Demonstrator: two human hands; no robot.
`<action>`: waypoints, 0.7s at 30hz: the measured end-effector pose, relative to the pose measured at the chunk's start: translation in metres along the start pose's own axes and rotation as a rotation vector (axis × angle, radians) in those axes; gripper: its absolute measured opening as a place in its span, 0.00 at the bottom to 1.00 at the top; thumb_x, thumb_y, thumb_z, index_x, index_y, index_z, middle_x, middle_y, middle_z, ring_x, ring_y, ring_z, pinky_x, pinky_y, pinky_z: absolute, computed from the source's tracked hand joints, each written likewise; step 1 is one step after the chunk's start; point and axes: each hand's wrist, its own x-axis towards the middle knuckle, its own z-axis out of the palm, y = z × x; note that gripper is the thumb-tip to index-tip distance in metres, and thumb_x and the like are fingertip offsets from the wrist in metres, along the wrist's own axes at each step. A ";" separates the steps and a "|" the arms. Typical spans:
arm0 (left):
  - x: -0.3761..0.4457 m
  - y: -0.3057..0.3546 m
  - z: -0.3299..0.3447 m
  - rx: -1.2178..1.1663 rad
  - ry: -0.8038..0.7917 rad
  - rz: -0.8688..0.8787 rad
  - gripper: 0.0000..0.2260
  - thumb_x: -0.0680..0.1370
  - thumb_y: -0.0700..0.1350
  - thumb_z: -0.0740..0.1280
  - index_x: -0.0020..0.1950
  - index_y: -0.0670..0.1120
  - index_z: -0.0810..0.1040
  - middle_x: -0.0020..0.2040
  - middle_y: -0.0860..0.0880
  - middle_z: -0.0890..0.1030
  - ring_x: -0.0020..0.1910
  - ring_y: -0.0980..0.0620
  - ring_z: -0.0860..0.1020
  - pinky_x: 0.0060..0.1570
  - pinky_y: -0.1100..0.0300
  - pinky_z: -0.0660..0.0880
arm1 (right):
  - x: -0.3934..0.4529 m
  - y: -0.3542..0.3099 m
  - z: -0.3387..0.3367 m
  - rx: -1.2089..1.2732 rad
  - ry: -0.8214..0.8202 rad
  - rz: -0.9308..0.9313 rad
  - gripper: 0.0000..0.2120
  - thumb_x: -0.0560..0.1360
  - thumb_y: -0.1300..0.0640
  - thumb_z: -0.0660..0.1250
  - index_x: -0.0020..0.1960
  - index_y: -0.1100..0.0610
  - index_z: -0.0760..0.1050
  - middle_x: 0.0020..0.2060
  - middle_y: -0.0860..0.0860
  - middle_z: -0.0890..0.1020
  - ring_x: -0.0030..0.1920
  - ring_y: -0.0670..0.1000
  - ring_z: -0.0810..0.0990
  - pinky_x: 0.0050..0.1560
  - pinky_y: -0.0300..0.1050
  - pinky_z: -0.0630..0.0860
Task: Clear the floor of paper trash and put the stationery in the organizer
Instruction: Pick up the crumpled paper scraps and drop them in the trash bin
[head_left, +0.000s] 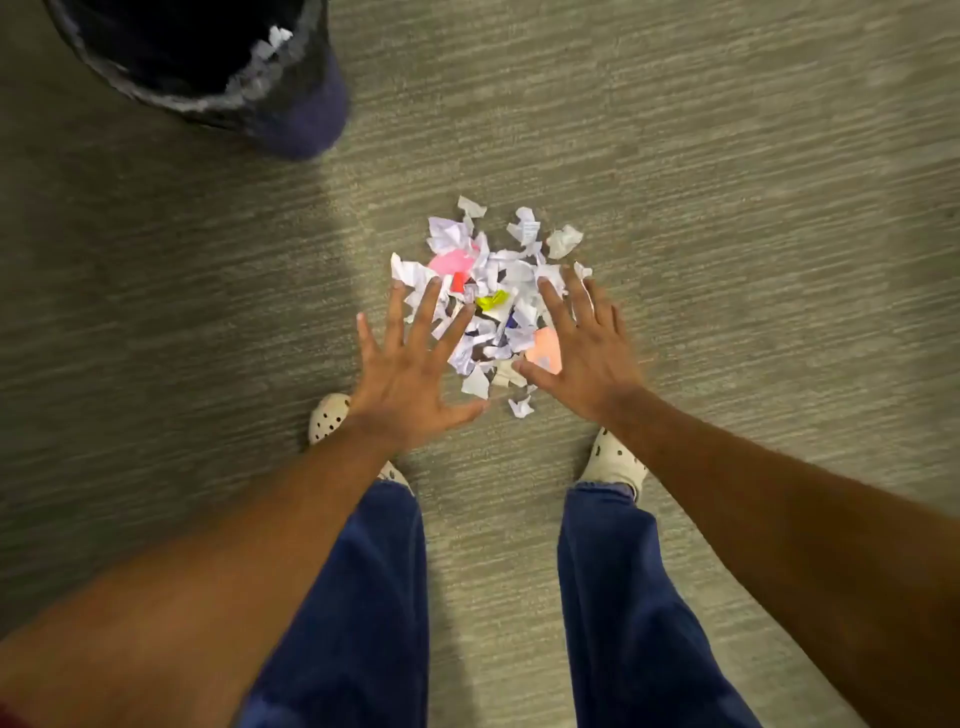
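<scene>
A pile of paper bits (493, 306) is lying on the carpet (727, 208), between two hands. The left hand (410, 374) and right hand (582, 358) are spreading their fingers wide, holding nothing. A bin (218, 67) is standing well apart.

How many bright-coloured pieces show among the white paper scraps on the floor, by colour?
Pink piece: 1
Red piece: 1
Yellow piece: 1
Orange piece: 1
Total: 4
A small dark bit near the pile's middle is too unclear to count.
</scene>
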 end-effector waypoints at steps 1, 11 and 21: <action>0.009 -0.004 0.015 -0.010 -0.048 0.002 0.53 0.69 0.82 0.57 0.87 0.59 0.41 0.88 0.44 0.40 0.85 0.30 0.43 0.72 0.17 0.56 | 0.007 0.004 0.018 0.013 -0.042 0.009 0.48 0.74 0.24 0.55 0.84 0.46 0.42 0.84 0.54 0.49 0.83 0.64 0.53 0.78 0.67 0.61; 0.096 -0.036 0.155 -0.084 -0.213 0.002 0.47 0.73 0.63 0.76 0.86 0.59 0.55 0.87 0.42 0.39 0.85 0.30 0.47 0.68 0.25 0.71 | 0.097 0.048 0.141 0.011 -0.236 0.087 0.52 0.72 0.46 0.79 0.83 0.43 0.47 0.84 0.54 0.47 0.82 0.66 0.50 0.77 0.67 0.63; 0.150 -0.032 0.207 -0.043 -0.337 -0.026 0.40 0.75 0.47 0.80 0.83 0.56 0.64 0.86 0.43 0.42 0.81 0.35 0.58 0.59 0.40 0.82 | 0.153 0.051 0.184 -0.125 -0.393 0.043 0.52 0.74 0.49 0.77 0.83 0.40 0.44 0.84 0.53 0.40 0.81 0.67 0.48 0.74 0.67 0.67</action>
